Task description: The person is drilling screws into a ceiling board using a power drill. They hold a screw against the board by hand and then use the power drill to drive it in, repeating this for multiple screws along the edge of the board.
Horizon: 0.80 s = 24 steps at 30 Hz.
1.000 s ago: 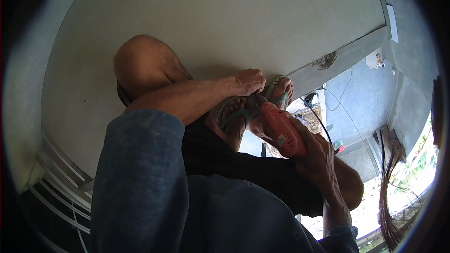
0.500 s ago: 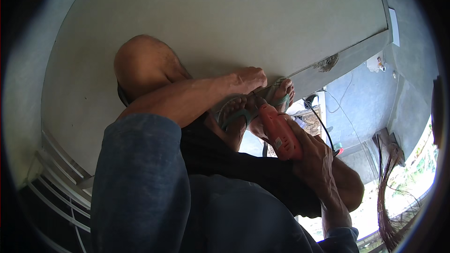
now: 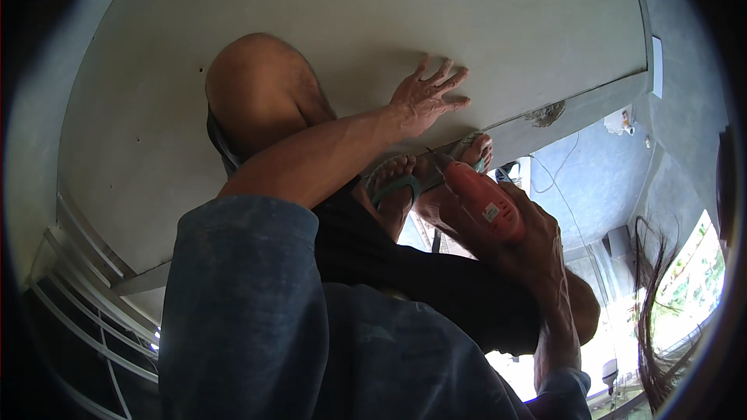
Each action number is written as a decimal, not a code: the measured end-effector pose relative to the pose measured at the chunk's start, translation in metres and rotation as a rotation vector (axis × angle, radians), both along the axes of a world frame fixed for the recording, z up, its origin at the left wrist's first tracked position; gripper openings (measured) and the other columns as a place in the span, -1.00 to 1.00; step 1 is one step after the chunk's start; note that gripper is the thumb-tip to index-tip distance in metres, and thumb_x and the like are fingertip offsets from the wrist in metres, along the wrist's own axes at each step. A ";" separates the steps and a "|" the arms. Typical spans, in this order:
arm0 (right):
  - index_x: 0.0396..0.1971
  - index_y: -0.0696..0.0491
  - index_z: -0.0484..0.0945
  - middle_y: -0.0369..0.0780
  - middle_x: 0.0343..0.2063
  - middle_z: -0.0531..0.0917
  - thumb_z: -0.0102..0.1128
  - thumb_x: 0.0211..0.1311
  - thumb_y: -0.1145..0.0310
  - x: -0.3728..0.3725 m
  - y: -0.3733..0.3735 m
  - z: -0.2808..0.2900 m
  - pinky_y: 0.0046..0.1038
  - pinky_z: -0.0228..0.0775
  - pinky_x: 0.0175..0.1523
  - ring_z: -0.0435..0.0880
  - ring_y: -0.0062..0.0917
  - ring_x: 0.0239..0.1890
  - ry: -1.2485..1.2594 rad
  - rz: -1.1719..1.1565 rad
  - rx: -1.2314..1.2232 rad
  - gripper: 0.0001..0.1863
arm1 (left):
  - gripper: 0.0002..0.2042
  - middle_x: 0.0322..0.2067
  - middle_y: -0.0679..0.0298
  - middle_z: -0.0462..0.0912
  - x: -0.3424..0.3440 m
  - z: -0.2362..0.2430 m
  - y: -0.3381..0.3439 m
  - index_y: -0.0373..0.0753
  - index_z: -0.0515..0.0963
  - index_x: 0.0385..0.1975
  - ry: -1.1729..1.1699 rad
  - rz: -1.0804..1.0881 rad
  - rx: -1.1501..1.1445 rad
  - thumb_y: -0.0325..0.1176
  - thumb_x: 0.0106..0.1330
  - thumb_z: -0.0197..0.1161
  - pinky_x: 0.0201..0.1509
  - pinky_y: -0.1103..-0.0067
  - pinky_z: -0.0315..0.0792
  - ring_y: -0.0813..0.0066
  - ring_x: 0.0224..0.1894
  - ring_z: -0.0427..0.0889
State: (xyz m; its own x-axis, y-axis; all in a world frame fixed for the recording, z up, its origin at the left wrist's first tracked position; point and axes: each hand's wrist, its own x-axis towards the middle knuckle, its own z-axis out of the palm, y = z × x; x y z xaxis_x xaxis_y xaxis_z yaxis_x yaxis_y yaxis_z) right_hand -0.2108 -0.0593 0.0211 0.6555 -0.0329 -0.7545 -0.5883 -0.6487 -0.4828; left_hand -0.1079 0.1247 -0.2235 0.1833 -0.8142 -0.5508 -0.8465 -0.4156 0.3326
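My left hand [image 3: 432, 95] is spread out, its fingers laid against a large pale flat panel [image 3: 529, 23]. My right hand [image 3: 533, 237] wraps round a red power drill [image 3: 484, 201] near my right knee. The drill points up and to the left, with a thin dark bit [image 3: 431, 151] in its chuck. The bit's tip is close to the panel's lower edge, below my left hand; whether it touches anything I cannot tell. The drill's handle is mostly hidden by my right hand.
My feet, in green flip-flops [image 3: 406, 183], rest by the panel's edge beside the bit. A grey strip with a rough dark patch [image 3: 547, 114] borders the panel. White curved rails [image 3: 85, 319] stand at lower left. Dark strands [image 3: 652, 319] hang at right.
My left hand has gone from closed fingers near the drill bit to spread fingers higher on the panel. The drill, held in my right hand, has shifted slightly right.
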 end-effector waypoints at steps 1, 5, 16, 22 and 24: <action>0.19 0.00 0.54 0.00 -0.13 0.76 0.54 0.04 0.20 0.006 0.000 0.002 -0.19 0.64 0.03 0.78 -0.06 -0.06 -0.004 -0.033 0.018 -0.34 | -0.01 0.62 0.26 -0.25 0.003 0.006 -0.002 0.40 0.17 0.52 -0.005 0.006 -0.009 -0.21 0.02 0.58 0.66 0.02 -0.14 0.06 0.63 -0.15; 0.25 -0.06 0.51 -0.02 -0.23 0.73 0.52 0.01 0.25 0.012 0.000 0.005 -0.15 0.62 -0.08 0.77 -0.08 -0.19 -0.082 0.136 0.022 -0.29 | 0.00 0.63 0.36 -0.29 0.010 0.020 -0.001 0.47 0.14 0.51 0.105 0.027 0.074 -0.18 0.02 0.57 0.67 -0.01 -0.31 0.17 0.65 -0.23; 0.41 -0.32 0.39 -0.08 -0.36 0.61 0.53 -0.01 0.24 0.012 -0.006 -0.004 -0.09 0.56 -0.19 0.71 -0.12 -0.27 0.107 0.383 -0.107 -0.12 | 0.03 0.64 0.41 -0.36 0.009 0.021 -0.011 0.56 0.09 0.51 0.142 0.048 0.144 -0.24 0.02 0.51 0.66 -0.04 -0.46 0.31 0.66 -0.37; 0.43 -0.36 0.35 -0.07 -0.32 0.61 0.53 0.00 0.24 0.022 -0.002 0.000 -0.05 0.55 -0.12 0.70 -0.06 -0.24 0.228 0.362 -0.082 -0.09 | -0.01 0.64 0.38 -0.37 0.007 0.020 -0.013 0.56 0.08 0.51 0.087 0.031 0.171 -0.21 0.06 0.47 0.65 -0.07 -0.47 0.24 0.66 -0.40; 0.44 -0.37 0.35 -0.07 -0.32 0.61 0.54 -0.02 0.25 0.031 0.001 0.006 -0.04 0.55 -0.11 0.69 -0.05 -0.22 0.177 0.340 -0.101 -0.07 | -0.01 0.64 0.37 -0.37 0.004 0.018 -0.013 0.57 0.08 0.52 0.061 0.035 0.163 -0.20 0.06 0.48 0.64 -0.09 -0.49 0.21 0.66 -0.39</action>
